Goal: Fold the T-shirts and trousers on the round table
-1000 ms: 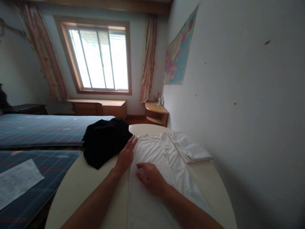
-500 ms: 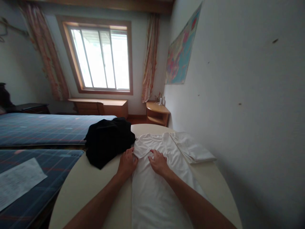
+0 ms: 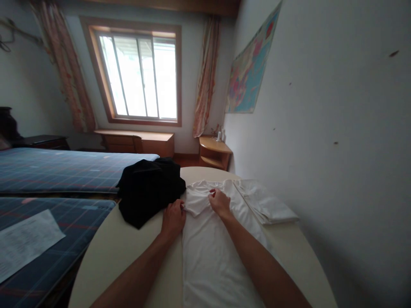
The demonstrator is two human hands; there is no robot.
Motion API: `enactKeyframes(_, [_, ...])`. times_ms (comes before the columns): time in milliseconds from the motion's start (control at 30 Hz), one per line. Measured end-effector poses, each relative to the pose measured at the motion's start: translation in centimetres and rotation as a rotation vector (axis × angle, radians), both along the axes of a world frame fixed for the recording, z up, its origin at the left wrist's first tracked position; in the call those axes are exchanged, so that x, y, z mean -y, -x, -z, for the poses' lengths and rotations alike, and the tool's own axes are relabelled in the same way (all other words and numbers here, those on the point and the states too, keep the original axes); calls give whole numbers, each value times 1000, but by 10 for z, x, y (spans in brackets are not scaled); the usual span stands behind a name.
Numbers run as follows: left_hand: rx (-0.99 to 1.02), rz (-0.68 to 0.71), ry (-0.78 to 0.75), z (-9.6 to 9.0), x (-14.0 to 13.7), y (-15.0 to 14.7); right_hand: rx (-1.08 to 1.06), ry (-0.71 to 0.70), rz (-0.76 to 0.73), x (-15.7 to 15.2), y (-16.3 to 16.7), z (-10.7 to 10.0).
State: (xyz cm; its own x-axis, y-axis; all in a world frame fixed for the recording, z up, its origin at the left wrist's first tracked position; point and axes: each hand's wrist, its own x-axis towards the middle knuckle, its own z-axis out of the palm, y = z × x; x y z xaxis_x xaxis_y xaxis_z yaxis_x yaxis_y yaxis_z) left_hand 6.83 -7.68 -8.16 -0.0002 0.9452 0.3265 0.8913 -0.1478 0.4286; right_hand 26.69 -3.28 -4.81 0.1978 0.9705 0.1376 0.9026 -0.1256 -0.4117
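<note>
A white T-shirt [image 3: 212,252] lies lengthwise on a round cream table [image 3: 135,252], its collar end away from me and one sleeve folded in over the body. My left hand [image 3: 174,217] is at the shirt's left edge by that sleeve, fingers bent and pinching the fabric there. Higher up, close to the collar, my right hand [image 3: 220,202] has thumb and fingers drawn together on the shirt, raising small wrinkles. Its fingertips partly hide the cloth they grip. A heap of black cloth [image 3: 147,192] sits just left of the shirt, near my left hand.
Another folded white garment [image 3: 268,203] lies along the shirt's right side. A bare wall [image 3: 346,179] rises beside the table. On the left are blue plaid mattresses [image 3: 73,171], one bearing a sheet of paper [image 3: 30,239]. A desk [image 3: 154,141] and corner shelf [image 3: 215,145] stand beyond.
My right hand has moved up and slightly right toward the collar, its fingers closing on the shirt. My left hand stays near the sleeve edge. The view has shifted slightly.
</note>
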Motion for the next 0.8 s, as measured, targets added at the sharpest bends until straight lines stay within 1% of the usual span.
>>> enactKeyframes(100, [-30, 5, 8, 1, 0, 0, 34, 40, 18, -4, -11, -3])
enactKeyframes(233, [-34, 25, -2, 0, 1, -1, 66, 72, -39, -15, -11, 0])
enactKeyframes(400, [-1, 63, 5, -1, 3, -1, 50, 84, -132, -39, 18, 4])
enactKeyframes(533, [30, 83, 14, -1, 3, -1, 7, 93, -173, -58, 44, 5])
enactKeyframes(667, [36, 99, 33, -1, 3, -1, -46, 101, -144, -71, 59, 6])
enactKeyframes(800, [48, 104, 16, 2, 2, 0, -105, 126, -96, -80, 62, 5])
